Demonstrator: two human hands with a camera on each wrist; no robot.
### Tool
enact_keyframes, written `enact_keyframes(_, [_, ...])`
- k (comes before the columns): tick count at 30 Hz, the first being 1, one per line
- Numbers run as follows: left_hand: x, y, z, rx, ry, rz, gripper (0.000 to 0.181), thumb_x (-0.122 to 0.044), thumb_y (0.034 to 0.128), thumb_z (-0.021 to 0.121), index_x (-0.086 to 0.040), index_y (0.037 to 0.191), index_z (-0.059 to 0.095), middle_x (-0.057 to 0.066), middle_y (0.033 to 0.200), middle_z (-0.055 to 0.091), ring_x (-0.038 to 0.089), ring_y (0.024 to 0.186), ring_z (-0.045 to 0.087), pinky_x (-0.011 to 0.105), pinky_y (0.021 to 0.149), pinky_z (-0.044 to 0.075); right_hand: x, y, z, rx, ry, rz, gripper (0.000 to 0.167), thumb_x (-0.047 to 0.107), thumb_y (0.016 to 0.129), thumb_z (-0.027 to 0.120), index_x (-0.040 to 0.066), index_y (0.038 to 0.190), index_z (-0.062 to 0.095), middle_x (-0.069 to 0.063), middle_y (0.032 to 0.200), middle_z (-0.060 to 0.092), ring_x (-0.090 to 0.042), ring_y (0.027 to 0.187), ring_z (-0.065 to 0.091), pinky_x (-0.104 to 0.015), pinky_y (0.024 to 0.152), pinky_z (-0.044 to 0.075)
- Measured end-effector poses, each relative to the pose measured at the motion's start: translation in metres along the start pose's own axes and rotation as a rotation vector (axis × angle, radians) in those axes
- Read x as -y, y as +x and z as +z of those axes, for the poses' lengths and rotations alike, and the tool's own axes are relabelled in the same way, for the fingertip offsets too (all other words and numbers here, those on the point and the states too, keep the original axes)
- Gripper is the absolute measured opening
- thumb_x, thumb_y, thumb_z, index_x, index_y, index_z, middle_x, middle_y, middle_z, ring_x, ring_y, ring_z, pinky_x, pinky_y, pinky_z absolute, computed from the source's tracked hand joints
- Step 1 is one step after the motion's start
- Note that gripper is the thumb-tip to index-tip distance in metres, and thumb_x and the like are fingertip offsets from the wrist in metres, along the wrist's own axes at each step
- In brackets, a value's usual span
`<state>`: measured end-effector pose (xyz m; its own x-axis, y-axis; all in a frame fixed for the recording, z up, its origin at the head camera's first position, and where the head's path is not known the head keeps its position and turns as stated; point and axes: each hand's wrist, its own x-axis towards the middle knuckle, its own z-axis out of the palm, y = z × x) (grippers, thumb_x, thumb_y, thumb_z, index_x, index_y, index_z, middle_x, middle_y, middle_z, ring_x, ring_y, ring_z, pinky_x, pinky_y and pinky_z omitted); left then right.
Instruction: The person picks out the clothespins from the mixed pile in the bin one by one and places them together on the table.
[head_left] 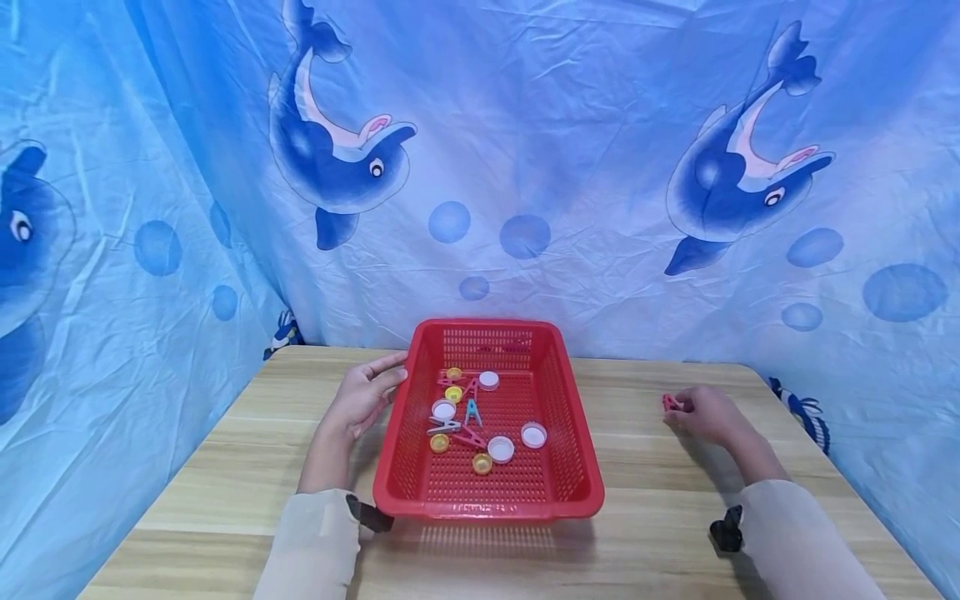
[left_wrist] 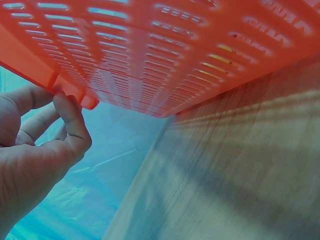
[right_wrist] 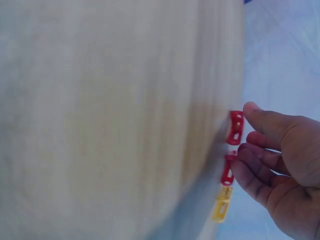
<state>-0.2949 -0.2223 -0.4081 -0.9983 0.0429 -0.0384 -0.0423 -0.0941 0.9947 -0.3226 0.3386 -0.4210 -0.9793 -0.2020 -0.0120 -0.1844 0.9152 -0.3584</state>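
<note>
A red plastic basket (head_left: 489, 510) stands on the table, holding clothespins and round caps. My left hand (head_left: 363, 396) grips its left rim; in the left wrist view the fingertips (left_wrist: 67, 102) pinch under that rim. Inside lie a blue clothespin (head_left: 472, 412), a grey clothespin (head_left: 444, 426), pink clothespins (head_left: 469, 437), white caps (head_left: 501, 449) and yellow caps (head_left: 482, 463). Over at the right, my right hand (head_left: 708, 414) pinches a red clothespin (head_left: 671, 402) between thumb and fingers. Beside it, the right wrist view shows another red clothespin (right_wrist: 228, 170) and a yellow clothespin (right_wrist: 223, 204).
The wooden table (head_left: 630, 550) extends around the basket on both sides. Behind it hangs a blue curtain (head_left: 585, 125) printed with dolphins. Tasselled cords (head_left: 801, 414) hang near the table's back corners.
</note>
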Motion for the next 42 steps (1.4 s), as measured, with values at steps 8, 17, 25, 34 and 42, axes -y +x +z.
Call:
enact_keyframes(8, [0.000,0.001,0.000,0.005,0.014,0.001,0.055,-0.027,0.0990,0.070,-0.014,0.150,0.053,0.010,0.148,0.056,0.027,0.126,0.062,0.036,0.098,0.056,0.003,0.000,-0.019,-0.022,0.006,-0.098,0.030,0.007,0.097,0.063,-0.015,0.116,0.066,-0.018,0.090,0.071,-0.024,0.076,0.063,-0.046,0.069,0.057])
enact_keyframes(17, [0.002,0.001,0.000,-0.001,0.020,-0.006,0.058,-0.029,0.0976,0.072,-0.017,0.151,0.052,0.008,0.148,0.055,0.027,0.127,0.061,0.036,0.098,0.055,0.025,0.012,-0.041,-0.092,-0.051,-0.175,0.035,0.012,0.097,0.068,-0.016,0.118,0.066,-0.020,0.093,0.072,-0.022,0.075,0.064,-0.054,0.076,0.058])
enact_keyframes(25, [0.001,0.001,-0.001,0.002,0.003,-0.007,0.057,-0.027,0.0979,0.071,-0.016,0.150,0.052,0.008,0.148,0.055,0.027,0.127,0.061,0.035,0.097,0.056,0.066,0.029,-0.068,-0.114,-0.136,-0.254,0.033,0.014,0.096,0.070,-0.014,0.115,0.069,-0.014,0.088,0.072,-0.019,0.072,0.062,-0.050,0.075,0.058])
enact_keyframes(34, [0.001,0.000,-0.001,0.008,-0.001,-0.008,0.055,-0.025,0.0993,0.070,-0.014,0.151,0.052,0.011,0.149,0.055,0.028,0.127,0.062,0.035,0.096,0.056,0.129,0.047,-0.091,-0.134,-0.191,-0.375,0.030,0.012,0.096,0.070,-0.011,0.115,0.071,-0.019,0.093,0.073,-0.024,0.076,0.066,-0.051,0.080,0.058])
enact_keyframes(42, [0.001,0.003,-0.002,0.026,-0.048,0.011,0.054,-0.018,0.1006,0.068,-0.008,0.151,0.051,0.016,0.149,0.053,0.021,0.118,0.066,0.032,0.094,0.057,0.187,0.059,-0.089,-0.106,-0.191,-0.421,0.034,0.016,0.096,0.072,-0.007,0.120,0.071,-0.022,0.106,0.074,-0.033,0.095,0.070,-0.049,0.086,0.059])
